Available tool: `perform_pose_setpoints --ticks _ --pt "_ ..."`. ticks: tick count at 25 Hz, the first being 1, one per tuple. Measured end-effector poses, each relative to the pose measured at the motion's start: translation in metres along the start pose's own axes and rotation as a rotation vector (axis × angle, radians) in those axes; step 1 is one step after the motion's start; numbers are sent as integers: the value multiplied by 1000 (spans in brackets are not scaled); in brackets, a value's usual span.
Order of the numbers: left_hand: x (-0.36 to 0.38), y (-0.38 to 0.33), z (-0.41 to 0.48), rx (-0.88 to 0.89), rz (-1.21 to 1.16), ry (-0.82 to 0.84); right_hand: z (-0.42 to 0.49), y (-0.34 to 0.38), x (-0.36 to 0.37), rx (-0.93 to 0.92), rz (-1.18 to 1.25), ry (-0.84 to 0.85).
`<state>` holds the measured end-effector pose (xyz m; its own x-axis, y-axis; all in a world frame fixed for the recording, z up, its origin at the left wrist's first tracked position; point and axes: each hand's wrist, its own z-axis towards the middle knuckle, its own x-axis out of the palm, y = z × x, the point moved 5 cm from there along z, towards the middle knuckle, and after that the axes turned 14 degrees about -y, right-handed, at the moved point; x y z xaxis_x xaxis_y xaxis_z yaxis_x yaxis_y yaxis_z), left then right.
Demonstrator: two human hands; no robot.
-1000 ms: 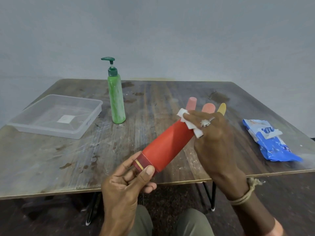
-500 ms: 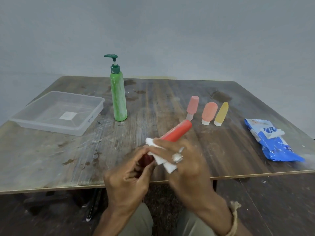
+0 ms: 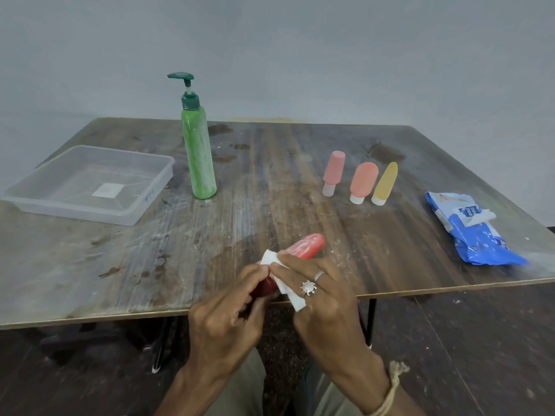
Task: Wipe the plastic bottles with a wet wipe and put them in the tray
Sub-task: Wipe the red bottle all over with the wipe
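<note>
while the tray [image 3: 90, 184] waits empty at far left beside the green pump bottle [image 3: 198, 151], the left hand [image 3: 228, 319] pinches the red bottle's [image 3: 306, 247] cap end to steady it over the table edge; the right hand [image 3: 324, 298] presses the wet wipe [image 3: 285, 283] around it, three small bottles [image 3: 360, 181] unwiped beyond.

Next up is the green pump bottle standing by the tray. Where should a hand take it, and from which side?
Grip the green pump bottle around the middle of its straight, upright body, below the dark collar, coming in from the front right. The tray sits close on its left, and the pump head is narrow with a nozzle overhanging left, likely a poorer hold.
</note>
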<state>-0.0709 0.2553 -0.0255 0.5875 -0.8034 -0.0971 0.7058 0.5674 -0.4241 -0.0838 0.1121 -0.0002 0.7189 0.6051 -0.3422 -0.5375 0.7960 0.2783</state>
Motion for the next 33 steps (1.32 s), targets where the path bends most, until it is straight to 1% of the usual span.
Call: perform_pose_setpoints --ticks 1,3,6,7,8,9,10,11,12,14,16,17,19,20,21,22,24,25,27,28,29,30,31,33 --pt "-1 2 0 -46 -18 -3 -1 -9 3 12 -26 19" --pt "-3 9 1 -123 -40 -7 1 -35 10 130 -80 90" --pt "-3 13 0 -216 -60 10 15 -94 21 487 -80 174" --pt "-3 12 -1 -242 -62 22 18 -103 20 566 -85 172" --pt "-3 14 -1 -281 -60 33 18 -103 19 594 -84 161" --pt "-4 18 0 -326 -56 42 19 -92 17 552 -79 120" --pt "-5 23 1 -362 -53 56 17 -72 14 454 -71 78" --pt "-5 29 2 -384 -53 77 14 -50 10 350 -67 68" --pt "-4 36 1 -393 -57 103 6 -39 11 293 -32 74" --pt "-1 45 -1 -385 -100 158 12 -54 17 310 -27 110" --pt "1 44 -3 -425 -168 213 17 -86 20 447 -110 176" --pt "2 44 -2 -463 -179 232 19 -94 18 445 -182 184" --pt "6 46 0 -613 -208 262 24 -99 10 350 -258 101" --pt "7 49 -1 -711 -255 252 25 -98 4 346 -231 55" --pt "8 53 -3 -810 -313 228 26 -97 -2 382 -185 25" --pt "7 57 -5 -891 -362 199 26 -96 -8 456 -142 6" --pt "4 60 -6 -953 -382 158 21 -102 -12 717 -12 0" --pt "2 60 -6 -971 -379 137 18 -106 -14 870 91 -28" --pt "0 64 -9 -1041 -376 79 12 -108 -15 1173 374 -118" --pt "-1 65 -9 -1092 -377 58 10 -108 -14 1267 469 -150" --pt "-1 67 -10 -1158 -394 46 11 -107 -15 1297 503 -161" --pt "1 69 -13 -1248 -438 43 12 -105 -15 1283 490 -157" --pt "4 70 -17 -1361 -504 36 12 -104 -15 1223 436 -132" --pt "9 65 -21 -1578 -665 6 12 -93 -12 1037 272 -22"
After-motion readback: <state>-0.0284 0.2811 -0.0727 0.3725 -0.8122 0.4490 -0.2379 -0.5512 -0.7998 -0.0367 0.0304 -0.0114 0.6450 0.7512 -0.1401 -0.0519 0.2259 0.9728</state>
